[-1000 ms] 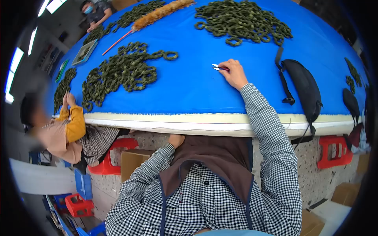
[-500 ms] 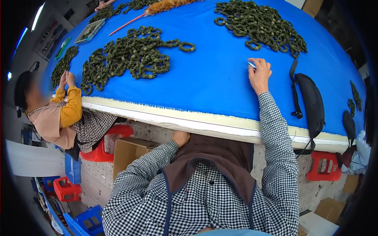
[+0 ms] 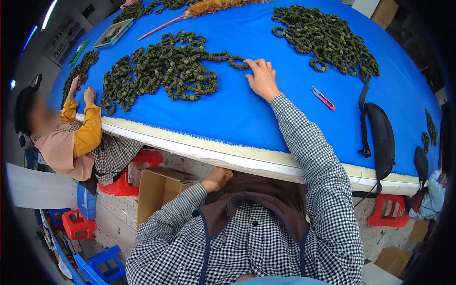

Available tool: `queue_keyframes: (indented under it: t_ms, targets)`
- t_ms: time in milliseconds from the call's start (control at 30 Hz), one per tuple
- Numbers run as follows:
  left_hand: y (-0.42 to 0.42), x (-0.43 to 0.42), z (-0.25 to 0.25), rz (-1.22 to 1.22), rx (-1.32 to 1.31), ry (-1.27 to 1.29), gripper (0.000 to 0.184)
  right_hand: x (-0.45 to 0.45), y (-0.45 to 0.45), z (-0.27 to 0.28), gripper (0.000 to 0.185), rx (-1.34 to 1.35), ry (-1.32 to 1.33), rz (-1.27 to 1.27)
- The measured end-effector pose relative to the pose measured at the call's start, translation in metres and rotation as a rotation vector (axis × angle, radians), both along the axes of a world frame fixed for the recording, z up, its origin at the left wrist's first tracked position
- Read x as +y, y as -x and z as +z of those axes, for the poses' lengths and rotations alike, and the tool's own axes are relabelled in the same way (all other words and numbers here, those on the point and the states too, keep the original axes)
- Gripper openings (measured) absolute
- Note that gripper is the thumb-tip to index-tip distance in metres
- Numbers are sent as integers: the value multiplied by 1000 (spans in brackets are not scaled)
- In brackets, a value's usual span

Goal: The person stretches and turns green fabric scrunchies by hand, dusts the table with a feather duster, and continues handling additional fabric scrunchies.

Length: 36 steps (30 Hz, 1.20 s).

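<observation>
My right hand (image 3: 261, 78) reaches over the blue table cover (image 3: 247, 114), its thumb and index finger at the edge of a dark green ring (image 3: 237, 62). That ring lies at the right end of a large pile of similar rings (image 3: 161, 69). Whether the fingertips grip it is hard to make out. Small red-handled snips (image 3: 324, 98) lie on the cover to the right of that hand. My left hand (image 3: 218, 179) is low at my lap, by the table edge, with its fingers curled; anything inside them is hidden.
A second ring pile (image 3: 327, 40) lies at the back right, a black waist bag (image 3: 380, 137) at the right. An orange duster (image 3: 223, 6) and a tray (image 3: 114, 33) are at the back left. A co-worker (image 3: 66, 142) sits at the left.
The snips have left my right hand and now lie on the cover. My right hand has moved left to the ring. My left hand has shifted slightly at my lap.
</observation>
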<state>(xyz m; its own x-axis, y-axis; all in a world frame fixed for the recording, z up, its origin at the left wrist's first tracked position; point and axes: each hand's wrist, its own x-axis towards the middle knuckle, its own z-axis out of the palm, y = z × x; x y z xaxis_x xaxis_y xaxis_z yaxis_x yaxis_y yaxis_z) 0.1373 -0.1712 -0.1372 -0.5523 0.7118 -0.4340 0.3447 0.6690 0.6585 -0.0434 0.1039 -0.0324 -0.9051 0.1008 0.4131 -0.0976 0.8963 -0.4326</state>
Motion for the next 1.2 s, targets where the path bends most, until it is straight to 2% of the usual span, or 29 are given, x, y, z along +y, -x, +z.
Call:
queue_keyframes:
  t_ms: [33, 67, 200, 233, 267, 333, 367, 433, 467, 533, 567, 700, 733, 867, 900, 1033, 1067, 1200]
  targets:
    - [-2, 3, 15, -58, 204, 62, 13, -2, 5, 0, 28, -29, -19, -21]
    - [0, 4, 33, -60, 208, 66, 13, -3, 8, 1, 28, -24, -15, -22]
    - [15, 17, 136, -290, -194, -433, 14, 3, 1, 0, 23, -141, 19, 144]
    - [29, 21, 175, -295, -235, -398, 15, 5, -6, 0, 23, -148, 19, 140]
    - [45, 20, 186, -171, -258, -380, 14, 7, -16, 0, 23, -114, 70, 203]
    - [87, 33, 193, 27, 176, -558, 14, 10, -38, 3, 22, -44, 175, 323]
    - [107, 43, 195, 176, 325, -557, 16, 11, -48, 6, 22, -7, 225, 378]
    - [143, 73, 181, 263, 736, -758, 22, 13, -69, 15, 23, 25, 190, 366]
    - [154, 85, 178, 254, 724, -765, 22, 15, -79, 20, 24, 60, 156, 365]
    - [168, 103, 174, 251, 399, -556, 24, 19, -96, 27, 25, 128, 88, 361]
    - [169, 109, 170, 240, 388, -561, 24, 21, -101, 28, 25, 121, 85, 347]
    - [177, 128, 156, 264, 24, -605, 28, 25, -113, 27, 24, 67, 484, 222]
    - [178, 130, 152, 261, 10, -601, 28, 25, -112, 26, 24, 57, 487, 213]
    - [175, 127, 140, 265, 114, -749, 25, 19, -102, 28, 23, 3, 1038, 157]
    - [175, 127, 140, 270, 107, -745, 25, 20, -101, 28, 23, -6, 1041, 154]
    - [168, 130, 146, 263, -217, -761, 20, 26, -103, 29, 20, -291, 1032, 135]
    - [167, 130, 145, 265, -219, -757, 20, 27, -103, 27, 20, -293, 1036, 135]
    - [166, 133, 142, 300, -522, -866, 18, 30, -102, 20, 18, -273, 1479, 276]
